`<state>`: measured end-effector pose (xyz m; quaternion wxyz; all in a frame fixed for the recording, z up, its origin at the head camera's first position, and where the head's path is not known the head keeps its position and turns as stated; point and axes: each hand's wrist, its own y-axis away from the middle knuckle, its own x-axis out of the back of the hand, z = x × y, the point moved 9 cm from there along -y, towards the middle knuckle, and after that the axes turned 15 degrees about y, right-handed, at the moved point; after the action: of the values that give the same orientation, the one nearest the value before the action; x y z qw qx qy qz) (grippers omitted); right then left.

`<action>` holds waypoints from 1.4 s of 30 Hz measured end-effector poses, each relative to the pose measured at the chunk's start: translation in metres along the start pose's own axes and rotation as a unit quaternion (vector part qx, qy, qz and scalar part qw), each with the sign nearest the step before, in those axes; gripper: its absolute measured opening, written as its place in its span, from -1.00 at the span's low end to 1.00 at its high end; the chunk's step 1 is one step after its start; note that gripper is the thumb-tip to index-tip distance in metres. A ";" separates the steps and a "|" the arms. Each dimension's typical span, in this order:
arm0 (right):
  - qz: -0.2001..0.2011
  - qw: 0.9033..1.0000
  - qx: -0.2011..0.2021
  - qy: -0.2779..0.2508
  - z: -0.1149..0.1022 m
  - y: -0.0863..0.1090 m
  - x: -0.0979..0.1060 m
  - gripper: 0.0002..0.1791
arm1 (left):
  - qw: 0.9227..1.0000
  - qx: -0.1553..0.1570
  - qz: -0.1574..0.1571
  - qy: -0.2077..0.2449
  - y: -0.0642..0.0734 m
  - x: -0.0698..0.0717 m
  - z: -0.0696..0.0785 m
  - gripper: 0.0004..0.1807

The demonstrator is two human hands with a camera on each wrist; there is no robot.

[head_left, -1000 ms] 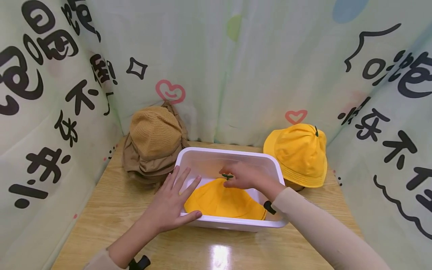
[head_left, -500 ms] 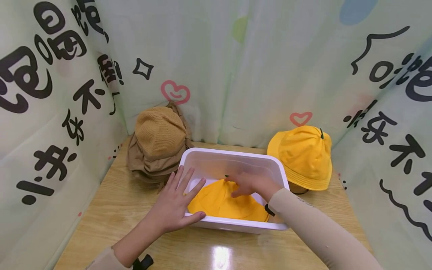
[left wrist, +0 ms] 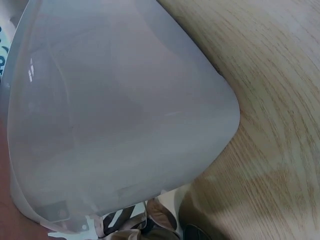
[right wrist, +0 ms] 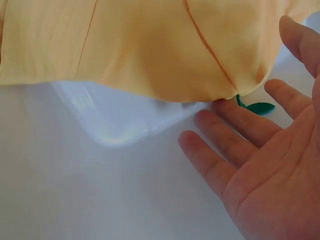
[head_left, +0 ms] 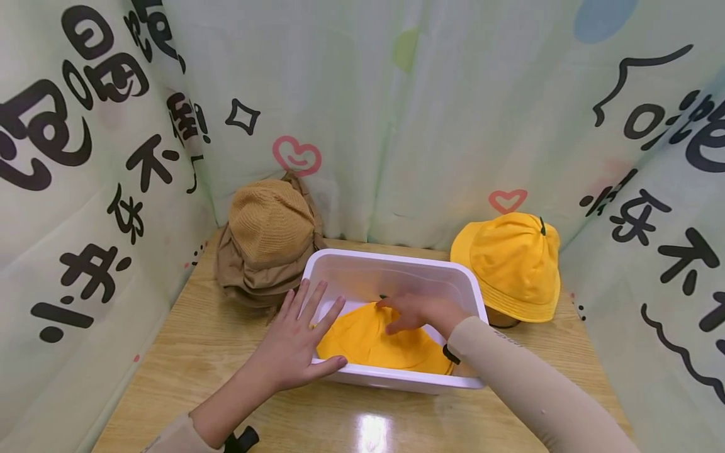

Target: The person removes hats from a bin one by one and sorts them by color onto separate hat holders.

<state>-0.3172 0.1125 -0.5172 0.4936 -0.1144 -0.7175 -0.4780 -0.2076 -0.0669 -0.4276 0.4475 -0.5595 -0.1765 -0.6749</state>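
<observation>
A white plastic bin [head_left: 391, 255] stands on the wooden table, with a yellow bucket hat [head_left: 357, 336] lying in it. On the bin's near left corner rests my left hand [head_left: 291, 346], its fingers spread. My right hand [head_left: 421, 314] reaches into the bin over the hat's crown, its fingers loosely extended. In the right wrist view the fingertips lie by the crown's tip, next to a green leaf-shaped stem [right wrist: 261, 108]; whether they touch the cloth is hard to tell. The left wrist view is filled mostly by the bin's outer wall [left wrist: 125, 110].
A second yellow hat [head_left: 510, 267] with a green stem sits on a stand behind the bin's right end. To the left, a tan knitted hat [head_left: 272, 217] tops brown cloth hats [head_left: 255, 277]. Curtains with black lettering [head_left: 340, 82] surround the table [head_left: 306, 421].
My right hand has come slightly nearer and lower over the hat, its fingers now hiding more of the green stem. The head view has shifted a little. My left hand stays on the bin.
</observation>
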 end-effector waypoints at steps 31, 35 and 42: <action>0.058 0.996 0.047 -0.047 0.005 0.006 0.022 -0.46 | 1.000 -0.007 0.002 -0.005 0.000 -0.001 0.002 0.07; 0.054 0.995 0.051 -0.070 0.006 0.011 0.025 -0.54 | 1.000 -0.008 0.004 0.002 -0.001 0.000 0.001 0.07; 0.129 0.983 0.074 -0.110 0.002 0.024 0.042 -0.66 | 1.000 -0.016 0.018 0.006 0.000 0.001 0.000 0.06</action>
<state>-0.3238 0.1136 -0.4691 0.4764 -0.2212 -0.7797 -0.3408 -0.2081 -0.0675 -0.4266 0.4519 -0.5660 -0.1527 -0.6724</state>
